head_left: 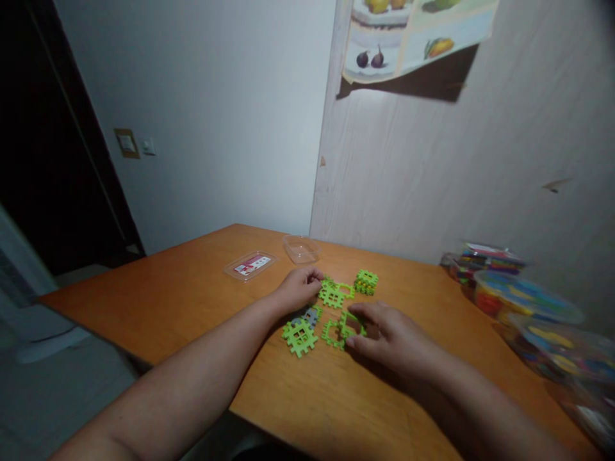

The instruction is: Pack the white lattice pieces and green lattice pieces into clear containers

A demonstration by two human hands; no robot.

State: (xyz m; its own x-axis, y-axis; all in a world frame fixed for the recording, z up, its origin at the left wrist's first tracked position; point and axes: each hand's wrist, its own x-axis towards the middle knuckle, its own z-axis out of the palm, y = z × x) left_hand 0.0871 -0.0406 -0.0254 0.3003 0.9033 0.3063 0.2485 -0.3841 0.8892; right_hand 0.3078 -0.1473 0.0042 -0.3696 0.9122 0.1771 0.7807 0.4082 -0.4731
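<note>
Curled fingers of my left hand [300, 289] are at the left edge of a small heap of green notched plastic building pieces [331, 296]; whether they pinch one is hidden. My right hand [384, 334] has its thumb and fingers around a green open square frame [344, 326], which stands tilted up from the table. A second green open frame [329, 334] lies against it on the left. Below my left wrist are a green window-like square piece [300, 337] and a grey piece [311, 316]. Beyond my right hand stands a neat stack of green squares [366, 282].
On the wooden table [192, 282], a clear plastic box [300, 250] and its labelled lid [250, 265] lie toward the back. Tubs of colourful pieces [523, 298] line the right side. A wall with a fruit poster [398, 38] rises behind the table.
</note>
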